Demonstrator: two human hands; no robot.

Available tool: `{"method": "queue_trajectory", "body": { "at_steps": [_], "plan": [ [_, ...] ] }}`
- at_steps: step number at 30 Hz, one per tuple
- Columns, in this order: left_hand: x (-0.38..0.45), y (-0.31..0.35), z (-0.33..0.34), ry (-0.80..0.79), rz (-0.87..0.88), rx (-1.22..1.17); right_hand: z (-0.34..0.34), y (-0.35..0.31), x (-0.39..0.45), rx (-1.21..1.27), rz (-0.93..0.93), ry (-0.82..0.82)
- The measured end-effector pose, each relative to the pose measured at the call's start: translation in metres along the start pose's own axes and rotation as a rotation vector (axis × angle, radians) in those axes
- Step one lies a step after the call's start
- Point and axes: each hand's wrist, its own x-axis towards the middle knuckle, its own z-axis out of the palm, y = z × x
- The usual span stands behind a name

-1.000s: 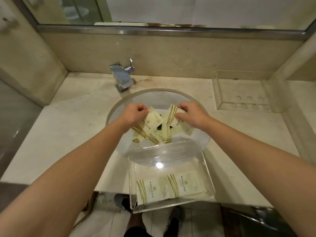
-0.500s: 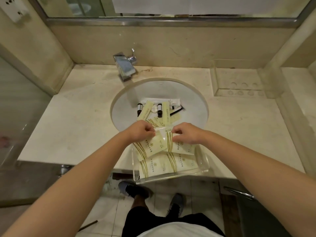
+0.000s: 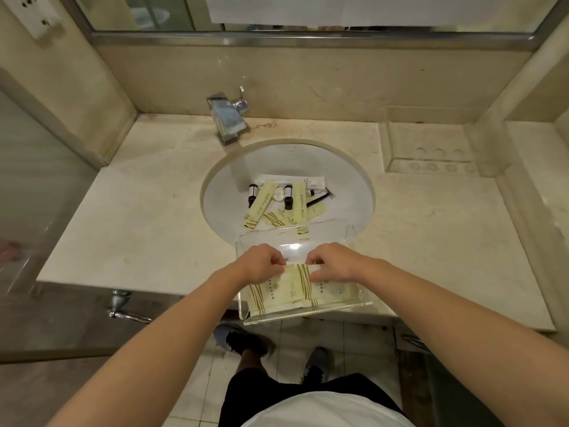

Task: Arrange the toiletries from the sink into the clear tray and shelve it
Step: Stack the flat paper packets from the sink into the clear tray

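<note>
Head view: both hands over the clear tray (image 3: 345,306), a glossy acrylic box with rounded walls sitting at the near edge of the counter (image 3: 147,217), part overhanging the round white sink (image 3: 351,195). Left hand (image 3: 261,261) has fingers curled, pinching the top edge of a cream sachet (image 3: 277,288) with gold stripes and a small logo; right hand (image 3: 331,261) has fingers curled too, pinching the top of a second matching sachet (image 3: 332,288) just beside it. Both sachets lie flat inside the tray, overlapping at the middle; more flat packets may be stacked under them, cannot tell how many. Sink basin, smooth and matte, holds the remaining toiletries: two small dark bottles (image 3: 288,197) with white labels, a long cream stick packet (image 3: 258,208) lying diagonally, another long cream packet (image 3: 300,201) upright in frame, striped sachets (image 3: 277,218) near the front, a white packet (image 3: 311,181) at the back, a black comb-like item (image 3: 320,198), a small round white piece between the bottles. Chrome square faucet (image 3: 228,121) stands behind the basin. Counter is beige marble, veined, slightly stained. A second clear acrylic holder (image 3: 428,149) with round cutouts sits at the right rear of the counter. Mirror with a metal frame above.
</note>
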Motion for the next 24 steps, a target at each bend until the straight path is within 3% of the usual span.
{"method": "queue_trajectory", "body": {
  "at_steps": [13, 24],
  "plan": [
    [-0.003, -0.014, 0.003, -0.090, 0.016, 0.089, 0.013, 0.019, -0.012, -0.147, -0.044, 0.081],
    [-0.005, -0.020, 0.009, -0.047, 0.036, 0.162, 0.015, 0.017, -0.011, -0.170, -0.024, 0.047]
  ]
}}
